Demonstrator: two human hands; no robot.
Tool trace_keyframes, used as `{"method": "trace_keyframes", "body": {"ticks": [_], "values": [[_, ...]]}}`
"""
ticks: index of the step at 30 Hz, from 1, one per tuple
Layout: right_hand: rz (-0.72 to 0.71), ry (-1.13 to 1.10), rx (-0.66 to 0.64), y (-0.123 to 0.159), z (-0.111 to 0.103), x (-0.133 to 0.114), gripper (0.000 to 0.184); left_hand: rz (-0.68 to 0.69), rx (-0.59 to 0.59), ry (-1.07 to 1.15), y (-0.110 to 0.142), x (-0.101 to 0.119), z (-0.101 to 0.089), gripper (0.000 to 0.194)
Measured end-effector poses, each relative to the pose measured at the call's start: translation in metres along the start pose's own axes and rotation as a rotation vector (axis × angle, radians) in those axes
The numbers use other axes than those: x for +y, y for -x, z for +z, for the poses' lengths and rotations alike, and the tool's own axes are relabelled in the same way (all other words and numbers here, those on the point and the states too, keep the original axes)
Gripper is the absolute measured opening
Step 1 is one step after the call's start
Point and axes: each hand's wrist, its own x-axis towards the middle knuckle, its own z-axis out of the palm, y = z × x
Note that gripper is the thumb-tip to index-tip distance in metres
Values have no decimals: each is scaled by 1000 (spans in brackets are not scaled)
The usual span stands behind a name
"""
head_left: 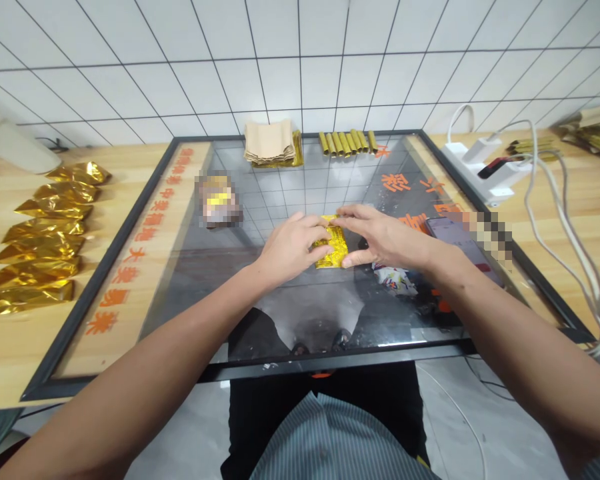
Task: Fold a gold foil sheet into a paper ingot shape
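Taking the black-framed glass panel [180,313] as the landmark, a column of gold foil pieces [45,249] lies on the wooden table [5,373] to its left, with 1 pale rounded object [17,143] behind them. Inside the panel's left part sits 1 pixelated item [219,201], too blurred to identify. Toward the panel's far edge, a stack of brown paper [269,140] rests over gold sheets [299,148].

Near the panel's middle, the left hand [297,245] rests its bent fingers on the left side of 1 crinkled gold wrapper [336,247], its thumb a narrow gap from them. The wrapper lies flat on the glass between the 2 hands. Beyond it, along the far edge, is a row of gold rolls [347,143].

The right hand [380,235] is held wide, fingers at the wrapper's upper right and thumb at its lower right. Just beside that hand, on the panel, are 1 printed packet [396,279] and 1 phone [460,243]. Off the panel's far right corner stand a white power strip [475,175] and white cables [570,253], with more gold material [593,137] farther right.
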Motion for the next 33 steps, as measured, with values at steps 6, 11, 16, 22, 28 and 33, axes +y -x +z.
{"method": "trace_keyframes", "body": {"ticks": [6, 11, 16, 22, 28, 33], "values": [[33, -38, -36, 6, -6, -5, 93, -4, 4, 1, 0, 1, -1, 21], [54, 23, -11, 12, -16, -14, 59, 6, 24, 3, 1, 2, -1, 21], [-32, 161, -24, 22, -15, -23, 58, 23, 33, -5, 1, 1, 1, 23], [-76, 159, -31, 41, -7, -20, 72, 2, 10, -5, 0, 1, 1, 23], [-98, 177, 8, 31, -1, -17, 79, 18, 23, -19, 1, 2, 0, 22], [-156, 193, -18, 31, 6, -18, 74, 11, 25, -25, 1, 2, 1, 23]]}}
